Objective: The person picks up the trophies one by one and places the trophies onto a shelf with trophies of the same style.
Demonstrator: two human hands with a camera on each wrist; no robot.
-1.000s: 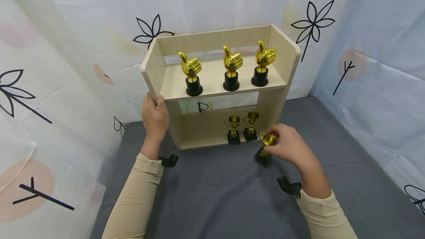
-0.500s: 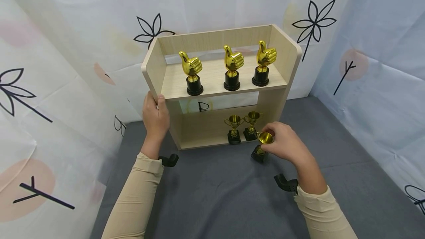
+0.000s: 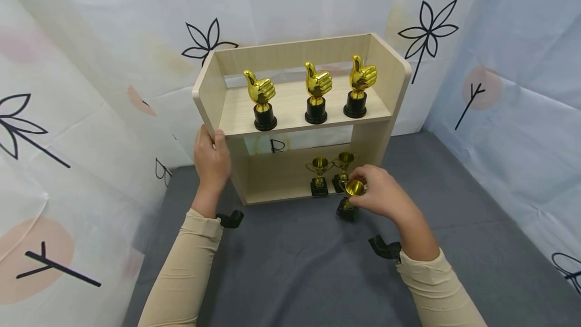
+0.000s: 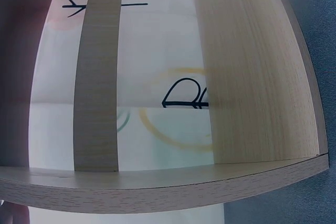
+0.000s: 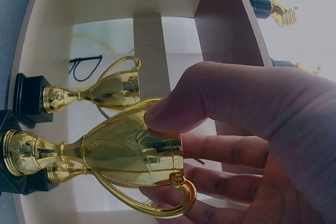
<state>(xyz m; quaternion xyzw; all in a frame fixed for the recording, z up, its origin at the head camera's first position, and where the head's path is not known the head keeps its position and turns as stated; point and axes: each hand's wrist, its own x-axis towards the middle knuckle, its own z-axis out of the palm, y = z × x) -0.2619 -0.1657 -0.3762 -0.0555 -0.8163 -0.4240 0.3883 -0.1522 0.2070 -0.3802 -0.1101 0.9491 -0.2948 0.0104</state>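
Observation:
A small wooden shelf unit [image 3: 381, 72] stands on the grey cloth. My left hand [image 3: 211, 158] grips its left side panel [image 3: 210, 95]. My right hand [image 3: 379, 193] pinches the bowl of a small gold cup trophy [image 3: 351, 192] [image 5: 121, 153] just in front of the lower shelf, its black base [image 3: 346, 213] at the cloth. Two matching cup trophies [image 3: 320, 176] [image 3: 343, 168] stand on the lower shelf, right of centre. Three gold thumbs-up trophies [image 3: 262, 100] [image 3: 316, 94] [image 3: 359, 87] stand on the upper shelf.
Patterned white sheets [image 3: 91, 64] hang behind and on both sides. The grey cloth [image 3: 295, 276] spreads in front of the shelf. The left part of the lower shelf [image 3: 268, 185] holds nothing. The left wrist view shows only the shelf's wood [image 4: 252, 72].
My right hand has carried the cup trophy to the left and closer to the lower shelf. The left hand has stayed on the side panel.

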